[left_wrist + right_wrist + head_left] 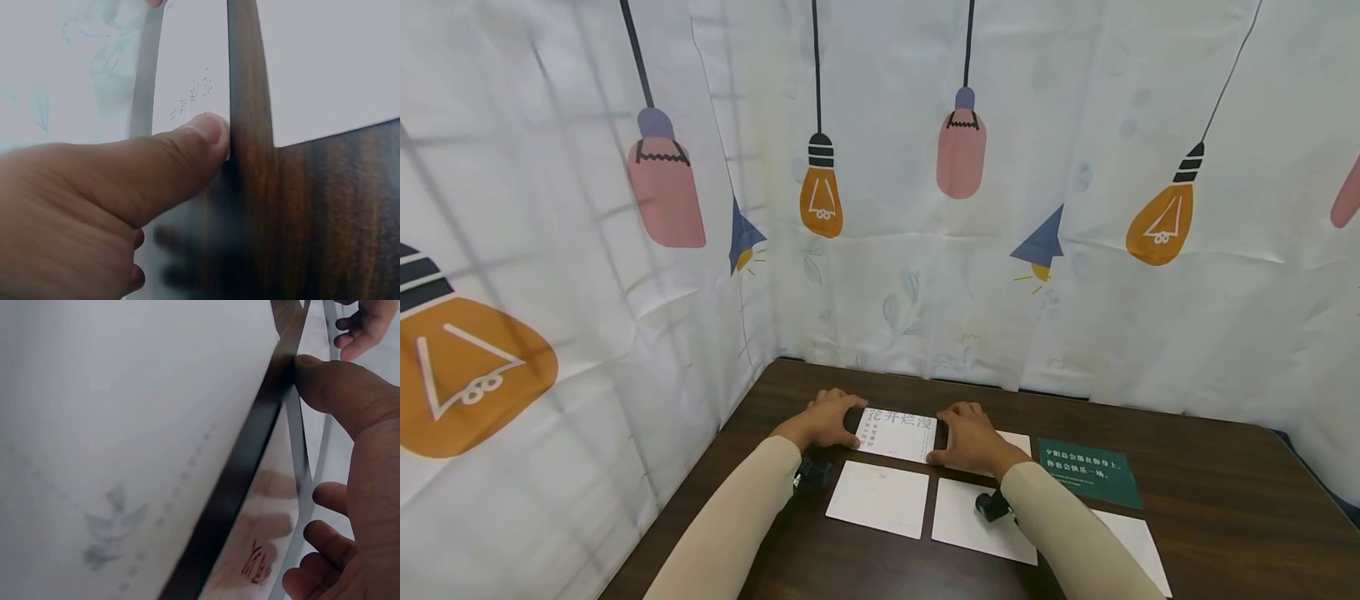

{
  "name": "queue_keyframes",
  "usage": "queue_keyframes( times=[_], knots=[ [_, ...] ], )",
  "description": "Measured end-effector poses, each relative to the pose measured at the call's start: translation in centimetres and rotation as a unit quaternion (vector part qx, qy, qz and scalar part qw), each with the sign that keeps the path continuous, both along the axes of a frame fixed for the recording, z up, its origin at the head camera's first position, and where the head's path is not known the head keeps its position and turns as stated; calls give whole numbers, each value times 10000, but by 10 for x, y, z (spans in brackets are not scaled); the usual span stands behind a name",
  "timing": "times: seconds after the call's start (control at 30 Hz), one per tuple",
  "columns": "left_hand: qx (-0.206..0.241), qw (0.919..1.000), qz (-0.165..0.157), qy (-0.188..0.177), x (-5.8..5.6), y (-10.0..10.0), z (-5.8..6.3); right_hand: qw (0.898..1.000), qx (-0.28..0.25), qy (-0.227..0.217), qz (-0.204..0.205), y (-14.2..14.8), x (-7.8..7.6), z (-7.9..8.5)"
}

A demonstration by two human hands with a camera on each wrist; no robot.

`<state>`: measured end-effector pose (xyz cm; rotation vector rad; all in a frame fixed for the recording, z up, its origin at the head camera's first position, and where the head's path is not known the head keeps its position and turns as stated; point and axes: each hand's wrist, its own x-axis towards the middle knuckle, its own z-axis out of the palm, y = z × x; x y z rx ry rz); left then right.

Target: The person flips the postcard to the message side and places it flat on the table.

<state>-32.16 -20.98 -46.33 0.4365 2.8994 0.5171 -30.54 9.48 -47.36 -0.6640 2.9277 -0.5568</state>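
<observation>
The left edge of the card (897, 446) is being pinched by the fingers of the left hand (829, 418), with the thumb being laid over the near corner; the right edge is being gripped by the fingers of the right hand (973, 437). The card is being held at the left end of the far row on the counter (1225, 492); whether it is touching the wood cannot be told. Its face is showing white and oblong: large, pale grey-blue characters are running along the far edge, smaller dark ones are standing in columns at the left, and the middle is showing plain. Beside it, a second card (1018, 442) is being partly covered by the right hand. Farther right, white lettering is being displayed on a green card (1090, 473). Nearer, a left white card (880, 498) is lying uncovered, while a middle white card (958, 521) and a right white card (1138, 546) are being partly hidden by the right sleeve (1071, 529).
</observation>
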Motion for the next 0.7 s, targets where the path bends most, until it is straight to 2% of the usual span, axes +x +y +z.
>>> queue_keyframes(
  times=[0.27, 0.7],
  knots=[
    [-364, 9990, -127, -204, -5, 5, 5, 9998, 160, -98, 58, -2, -2, 4],
    [-298, 9986, -181, -395, -6, 6, 11, 9999, -160, -36, -28, -5, 0, 6]
  ],
)
